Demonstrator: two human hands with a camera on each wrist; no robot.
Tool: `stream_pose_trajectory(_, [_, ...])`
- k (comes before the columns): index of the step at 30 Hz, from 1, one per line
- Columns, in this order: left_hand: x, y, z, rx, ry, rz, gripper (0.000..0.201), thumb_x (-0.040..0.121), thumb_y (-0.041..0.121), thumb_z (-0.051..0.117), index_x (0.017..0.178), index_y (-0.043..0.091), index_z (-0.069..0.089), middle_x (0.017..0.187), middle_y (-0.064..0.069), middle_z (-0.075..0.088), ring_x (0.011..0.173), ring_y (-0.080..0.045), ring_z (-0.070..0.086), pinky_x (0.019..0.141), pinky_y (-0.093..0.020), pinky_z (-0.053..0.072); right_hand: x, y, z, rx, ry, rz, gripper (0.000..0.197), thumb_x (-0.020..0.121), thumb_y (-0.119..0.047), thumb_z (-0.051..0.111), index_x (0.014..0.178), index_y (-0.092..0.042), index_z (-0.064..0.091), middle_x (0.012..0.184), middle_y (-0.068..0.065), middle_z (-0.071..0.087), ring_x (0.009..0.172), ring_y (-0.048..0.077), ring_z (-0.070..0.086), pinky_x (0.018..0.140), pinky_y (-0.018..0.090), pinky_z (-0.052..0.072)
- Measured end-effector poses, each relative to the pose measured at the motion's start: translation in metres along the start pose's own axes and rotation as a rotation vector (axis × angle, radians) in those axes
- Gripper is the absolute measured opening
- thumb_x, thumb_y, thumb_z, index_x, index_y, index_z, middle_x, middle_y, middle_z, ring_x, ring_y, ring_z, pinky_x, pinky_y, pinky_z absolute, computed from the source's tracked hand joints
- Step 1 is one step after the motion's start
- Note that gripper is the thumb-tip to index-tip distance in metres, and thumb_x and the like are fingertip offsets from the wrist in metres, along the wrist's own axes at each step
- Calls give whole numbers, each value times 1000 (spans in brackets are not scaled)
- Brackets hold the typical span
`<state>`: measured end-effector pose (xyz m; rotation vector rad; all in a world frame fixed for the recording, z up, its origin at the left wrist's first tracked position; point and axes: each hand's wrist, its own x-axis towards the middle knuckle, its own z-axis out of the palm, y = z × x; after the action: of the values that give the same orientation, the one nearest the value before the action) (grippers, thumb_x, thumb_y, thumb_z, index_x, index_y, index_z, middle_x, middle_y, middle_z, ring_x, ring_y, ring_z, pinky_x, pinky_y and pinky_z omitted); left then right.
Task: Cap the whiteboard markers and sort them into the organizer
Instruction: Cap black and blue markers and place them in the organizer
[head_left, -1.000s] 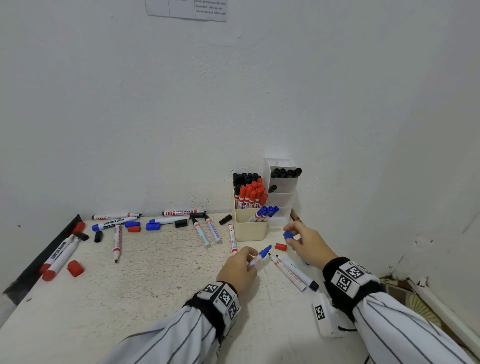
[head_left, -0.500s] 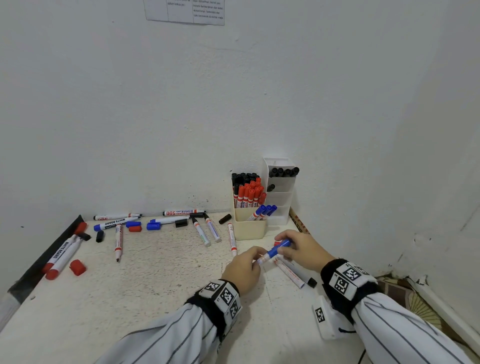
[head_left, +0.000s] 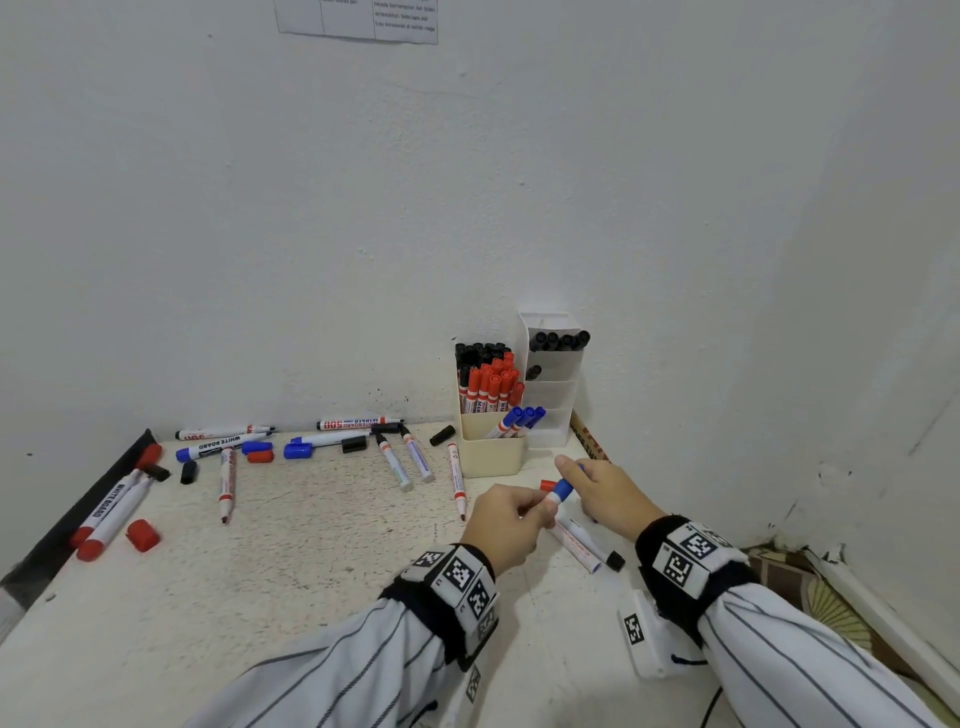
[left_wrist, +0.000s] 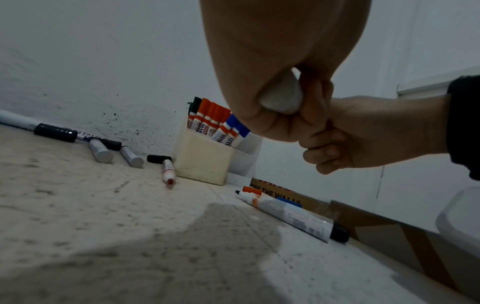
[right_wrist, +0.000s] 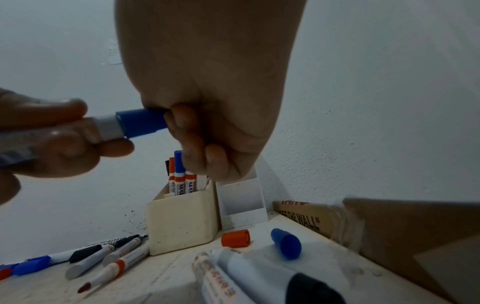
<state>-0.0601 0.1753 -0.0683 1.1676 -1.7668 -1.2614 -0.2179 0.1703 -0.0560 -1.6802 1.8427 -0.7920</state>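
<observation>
Head view shows both hands meeting just in front of the organizer (head_left: 491, 457), which stands at the bench's far right corner against the wall. The left hand (head_left: 506, 525) has its grip curled round the barrel of a blue marker (right_wrist: 103, 128), and the right hand (head_left: 605, 493) pinches the blue cap (right_wrist: 141, 123) between thumb and fingertips — the cap looks pushed onto the barrel's end, though whether it has seated fully cannot be told.

The likely trouble is a half-seated cap: if the push comes off-axis it may jam crooked or pop off once the marker drops into the blue compartment. The right wrist also hovers over two uncapped markers (head_left: 584, 545), a loose red cap (right_wrist: 235, 238) and a loose blue cap (right_wrist: 285, 243) near the bench's right edge — a careless sweep could roll them off.
</observation>
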Motion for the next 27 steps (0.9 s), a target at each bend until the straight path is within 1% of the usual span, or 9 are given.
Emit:
stream_pose_trajectory(3, [-3, 2, 2, -152, -44, -91, 22, 95, 19, 52, 105, 5, 65, 71, 1, 60, 43, -10, 42, 37, -17, 34, -2, 3, 0, 19, -38, 11, 42, 93, -53, 36, 65, -25, 48, 56, -4, 41, 54, 14, 40, 65, 35, 37])
stream_pose_trajectory(7, [2, 1, 4, -160, -29, -102, 14, 89, 22, 61, 99, 12, 64, 80, -2, 63, 45, -9, 53, 41, -19, 40, -5, -3, -7, 137, -60, -3, 38, 95, -43, 43, 66, -18, 48, 53, -2, 43, 49, 13, 39, 56, 28, 36])
stream_pose_trajectory(9, [6, 1, 8, -100, 16, -85, 24, 86, 27, 65, 108, 15, 63, 91, 4, 61, 70, -12, 62, 60, -19, 47, -4, -5, -14, 190, -21, -24, 35, 94, -36, 48, 68, -12, 50, 54, 2, 48, 49, 16, 43, 54, 28, 38])
stream_pose_trajectory(12, [12, -2, 16, 48, 85, -83, 52, 89, 31, 61, 135, 15, 45, 128, 4, 52, 115, -16, 51, 97, -28, 42, 0, -4, -27, 203, 98, -22, 30, 95, -32, 49, 75, -10, 53, 60, 2, 54, 50, 13, 47, 53, 21, 42])
stream_pose_trajectory(15, [16, -3, 26, 96, 153, -96, 64, 92, 27, 56, 146, 12, 25, 149, -3, 33, 136, -18, 32, 111, -32, 28, 7, 2, -39, 234, 235, -1, 28, 95, -29, 49, 76, -9, 54, 62, 3, 56, 48, 9, 48, 51, 18, 43])
stream_pose_trajectory(18, [22, -8, 35, 200, 174, -172, 58, 94, 27, 51, 145, 14, 25, 149, -6, 30, 136, -21, 30, 111, -35, 28, 12, 6, -49, 265, 355, -3, 25, 94, -24, 51, 83, -3, 56, 69, 10, 61, 49, 13, 52, 48, 18, 45])
stream_pose_trajectory(22, [21, -17, 48, 619, -133, -100, 33, 94, 25, 43, 125, 26, 53, 140, 2, 37, 129, -20, 35, 106, -39, 31, 14, 9, -57, 329, 461, -48, 19, 94, -23, 52, 83, -7, 55, 67, 5, 62, 43, 3, 55, 46, 12, 46])
stream_pose_trajectory(25, [20, -20, 52, 793, -194, -24, 34, 93, 25, 41, 125, 31, 50, 142, 9, 34, 129, -18, 33, 105, -40, 26, 17, 11, -58, 345, 493, -75, 14, 94, -21, 53, 89, -8, 55, 69, 5, 62, 47, 4, 58, 51, 16, 49])
stream_pose_trajectory(27, [21, -20, 51, 860, -210, 22, 31, 94, 30, 39, 123, 29, 50, 137, 5, 37, 124, -20, 35, 103, -40, 29, 18, 12, -58, 365, 512, -84, 13, 95, -20, 51, 93, -8, 55, 73, 3, 62, 53, 9, 59, 53, 15, 51])
